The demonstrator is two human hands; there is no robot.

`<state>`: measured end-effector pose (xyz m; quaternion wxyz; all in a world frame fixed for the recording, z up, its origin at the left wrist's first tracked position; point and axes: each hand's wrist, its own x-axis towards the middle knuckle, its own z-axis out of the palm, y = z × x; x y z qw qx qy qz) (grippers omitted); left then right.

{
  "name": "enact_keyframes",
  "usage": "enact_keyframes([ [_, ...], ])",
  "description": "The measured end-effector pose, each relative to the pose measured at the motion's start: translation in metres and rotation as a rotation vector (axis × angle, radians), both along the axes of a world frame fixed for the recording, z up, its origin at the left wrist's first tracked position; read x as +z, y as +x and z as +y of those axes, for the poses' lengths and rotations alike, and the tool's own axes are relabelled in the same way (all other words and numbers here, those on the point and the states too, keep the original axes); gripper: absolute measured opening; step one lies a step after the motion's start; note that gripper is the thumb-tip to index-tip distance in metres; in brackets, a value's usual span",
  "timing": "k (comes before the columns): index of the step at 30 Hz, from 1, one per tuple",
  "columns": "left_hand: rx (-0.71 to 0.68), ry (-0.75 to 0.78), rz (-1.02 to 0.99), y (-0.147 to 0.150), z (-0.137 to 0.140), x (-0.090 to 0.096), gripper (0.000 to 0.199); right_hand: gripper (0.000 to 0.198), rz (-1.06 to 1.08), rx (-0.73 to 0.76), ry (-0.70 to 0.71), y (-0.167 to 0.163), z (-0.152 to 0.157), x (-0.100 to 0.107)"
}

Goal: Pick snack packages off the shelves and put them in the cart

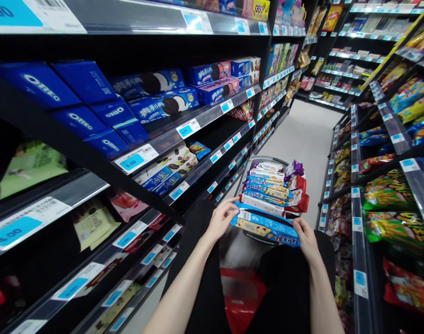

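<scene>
Between my two hands is a long blue cookie packet (pixel 263 225) with pictures of chip cookies and a white barcode at its left end. My left hand (pixel 223 218) pinches the barcode end, and my right hand (pixel 305 236) grips the other end. The packet lies over the near rim of a grey basket (pixel 246 167). Inside the basket, several blue cookie packets (pixel 267 188) lie in a row, with red-wrapped packs (pixel 298 197) along their right side and a purple snack pack (pixel 294 168) at the far right corner.
On the left, a shelf holds blue Oreo boxes (pixel 47 88), with more biscuits on the tiers below. Bagged snacks (pixel 394 227) fill the right-hand rack. A pale aisle floor (pixel 302 130) runs ahead to further shelves. Something red (pixel 241 297) is between my legs.
</scene>
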<state>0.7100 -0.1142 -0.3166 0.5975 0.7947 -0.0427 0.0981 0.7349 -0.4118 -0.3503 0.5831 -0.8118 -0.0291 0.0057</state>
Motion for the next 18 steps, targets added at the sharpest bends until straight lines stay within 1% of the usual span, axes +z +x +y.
enact_keyframes([
  [2, -0.001, 0.053, -0.021, 0.000, 0.000, 0.000, 0.026, 0.032, 0.001, 0.030, 0.006, 0.000, 0.000, -0.001],
  [4, -0.007, 0.038, -0.047, 0.002, 0.000, -0.001, 0.027, 0.032, 0.005, 0.047, 0.014, 0.000, 0.001, -0.001],
  [7, -0.008, -0.053, -0.030, 0.008, -0.001, -0.008, 0.031, 0.031, 0.015, 0.066, 0.037, 0.000, 0.002, 0.001],
  [10, -0.041, -0.195, 0.051, 0.012, -0.002, -0.016, 0.040, 0.032, 0.013, 0.087, 0.045, 0.001, 0.003, 0.002],
  [12, -0.052, -0.249, 0.092, 0.013, -0.003, -0.018, 0.043, 0.033, 0.009, 0.098, 0.041, 0.001, 0.003, 0.003],
  [13, -0.049, -0.241, 0.096, 0.013, -0.003, -0.017, 0.044, 0.033, 0.010, 0.096, 0.039, 0.001, 0.003, 0.003],
  [15, -0.053, -0.164, 0.065, 0.010, -0.003, -0.013, 0.043, 0.033, 0.021, 0.082, 0.032, 0.000, 0.002, 0.003],
  [18, -0.128, -0.036, 0.018, 0.005, -0.002, -0.004, 0.038, 0.034, 0.040, 0.072, 0.030, 0.000, 0.000, 0.001],
])
